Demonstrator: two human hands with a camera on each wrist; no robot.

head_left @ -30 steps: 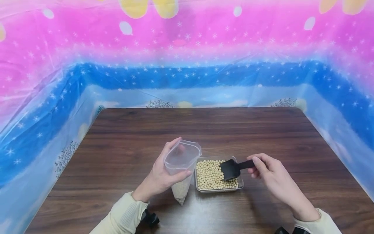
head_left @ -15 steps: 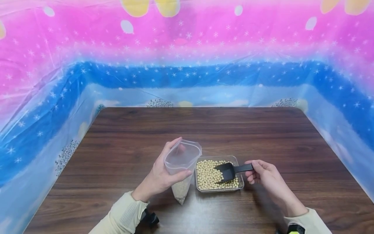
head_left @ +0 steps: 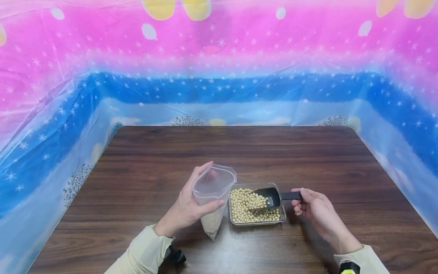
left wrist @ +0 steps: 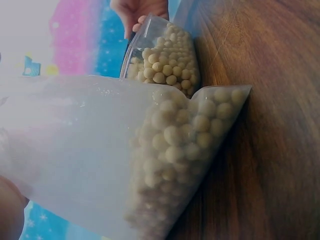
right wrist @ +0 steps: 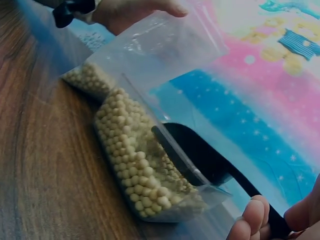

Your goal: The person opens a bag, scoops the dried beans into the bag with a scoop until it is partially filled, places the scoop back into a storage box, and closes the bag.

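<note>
My left hand grips a translucent plastic bag near its top, thumb in front, with the mouth spread wide. Pale round beans fill the bag's bottom, which stands on the table. To its right sits a clear rectangular container of the same beans. My right hand pinches the handle of a black scoop between thumb and fingers. The scoop's blade lies in the container at the bean surface, with beans heaped in it. In the right wrist view the scoop shows behind the container's wall.
A dark wood-grain table lies under everything. Around its far and side edges hangs a pink and blue patterned cloth. A black strap piece hangs at the left wrist, and a black band sits on the right.
The scoop has gone from above the beans down into them, then tipped level, and beans now fill its blade. My left hand and the bag have stayed in place.
</note>
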